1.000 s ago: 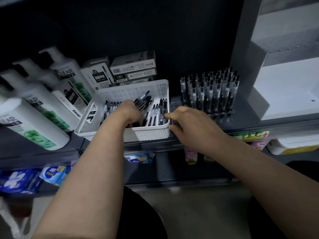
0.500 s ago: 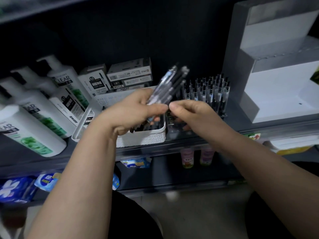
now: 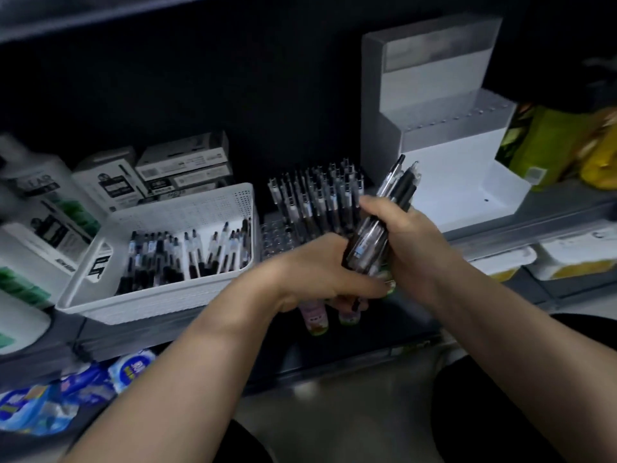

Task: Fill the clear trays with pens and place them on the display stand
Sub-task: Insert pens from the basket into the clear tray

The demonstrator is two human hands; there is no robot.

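Note:
A bundle of clear-barrelled pens (image 3: 384,215) stands nearly upright between both hands, in front of the shelf. My left hand (image 3: 320,272) grips its lower end and my right hand (image 3: 400,238) wraps around its middle. Behind the hands sits the clear tray (image 3: 277,235), its back rows filled with upright pens (image 3: 317,192) and its front holes bare. A white perforated basket (image 3: 160,299) to the left holds several loose pens lying flat. The white stepped display stand (image 3: 444,135) rises at the back right.
White pump bottles (image 3: 36,228) crowd the shelf's left end. Pen boxes (image 3: 180,165) are stacked behind the basket. Green and yellow packets (image 3: 567,145) lie right of the stand. The lower shelf holds blue packets (image 3: 66,392) and small bottles (image 3: 314,319).
My left hand lifted a bundle of pens out of the white basket and carried it to the right. My right hand has closed around the bundle, which is now nearly upright by the clear tray.

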